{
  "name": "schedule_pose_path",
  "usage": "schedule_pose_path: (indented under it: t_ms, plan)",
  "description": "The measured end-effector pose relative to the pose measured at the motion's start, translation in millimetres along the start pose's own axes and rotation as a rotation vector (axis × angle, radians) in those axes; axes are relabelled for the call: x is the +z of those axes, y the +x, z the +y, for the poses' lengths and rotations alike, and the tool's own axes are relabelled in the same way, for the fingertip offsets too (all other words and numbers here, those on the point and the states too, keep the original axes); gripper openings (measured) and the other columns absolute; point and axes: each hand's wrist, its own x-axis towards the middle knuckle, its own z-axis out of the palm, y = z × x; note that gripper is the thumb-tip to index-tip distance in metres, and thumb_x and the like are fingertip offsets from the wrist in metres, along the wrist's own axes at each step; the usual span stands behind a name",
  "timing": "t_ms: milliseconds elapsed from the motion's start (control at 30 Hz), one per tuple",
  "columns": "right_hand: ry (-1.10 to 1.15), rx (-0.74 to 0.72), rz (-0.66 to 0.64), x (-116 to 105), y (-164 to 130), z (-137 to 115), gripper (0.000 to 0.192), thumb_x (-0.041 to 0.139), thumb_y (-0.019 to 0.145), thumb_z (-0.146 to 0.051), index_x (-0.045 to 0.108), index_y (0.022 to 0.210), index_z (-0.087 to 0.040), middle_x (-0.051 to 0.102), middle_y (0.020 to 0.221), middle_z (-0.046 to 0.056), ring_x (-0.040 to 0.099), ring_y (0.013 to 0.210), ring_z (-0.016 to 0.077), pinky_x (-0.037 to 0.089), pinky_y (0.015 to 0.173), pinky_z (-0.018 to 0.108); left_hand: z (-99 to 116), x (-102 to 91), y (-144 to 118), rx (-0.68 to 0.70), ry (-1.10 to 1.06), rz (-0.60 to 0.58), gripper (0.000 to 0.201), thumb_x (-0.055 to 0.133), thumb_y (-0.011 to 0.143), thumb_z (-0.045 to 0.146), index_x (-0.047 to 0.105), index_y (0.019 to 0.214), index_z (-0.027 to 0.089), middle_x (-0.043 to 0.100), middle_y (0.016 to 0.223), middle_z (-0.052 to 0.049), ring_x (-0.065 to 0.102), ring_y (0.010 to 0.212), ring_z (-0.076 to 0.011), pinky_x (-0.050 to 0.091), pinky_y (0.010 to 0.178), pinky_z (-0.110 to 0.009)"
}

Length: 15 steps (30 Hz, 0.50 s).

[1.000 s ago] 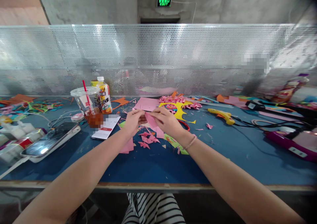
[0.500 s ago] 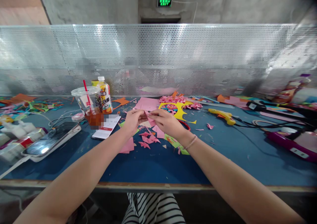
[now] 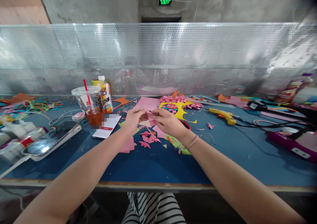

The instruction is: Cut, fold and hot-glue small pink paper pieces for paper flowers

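Both my hands meet over the middle of the blue table [image 3: 153, 164]. My left hand [image 3: 133, 119] and my right hand [image 3: 167, 121] pinch a small piece of pink paper [image 3: 150, 117] between their fingertips, just above the tabletop. Below them lie several folded pink paper bits [image 3: 149, 140] and pink scraps [image 3: 128, 146]. A flat pink sheet [image 3: 146, 103] lies just beyond my fingers. My right wrist wears a thin bracelet.
A plastic cup with a red straw [image 3: 88, 106] and a juice bottle [image 3: 104, 95] stand at the left, by a card [image 3: 106, 126] and a phone [image 3: 52, 141]. A yellow cutout with pink flowers [image 3: 177, 106], a yellow glue gun [image 3: 221, 115], cables and a perforated metal screen [image 3: 158, 57] lie beyond.
The pink paper in my fingers has been folded smaller; my hands stayed in nearly the same place, fingers drawn closer together.
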Motion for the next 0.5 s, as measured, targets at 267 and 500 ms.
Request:
schedule_pose_path:
  t_ms: [267,500]
  plan:
    - [-0.019,-0.008,-0.009,0.1,-0.2,-0.2,0.038,0.04,0.083,-0.009,0.056,0.113,-0.026,0.052,0.102,0.008,0.05,0.095,0.0171,0.047,0.083,0.036,-1.5,-0.8,0.7,0.004,0.017,0.004,0.018,0.07,0.057,0.026,0.067,0.066,0.011,0.064,0.063,-0.005,0.06,0.061,-0.0137,0.049,0.069,-0.031]
    - [-0.037,-0.021,-0.029,0.3,-0.4,-0.1,0.038,0.04,0.083,-0.01,0.056,0.114,-0.025,0.053,0.103,0.008,0.051,0.093,0.0177,0.048,0.081,0.037,-2.5,-2.3,1.4,0.017,0.05,-0.007,0.019,0.07,0.058,0.027,0.067,0.068,0.011,0.065,0.067,-0.005,0.06,0.063,-0.0138,0.05,0.07,-0.031]
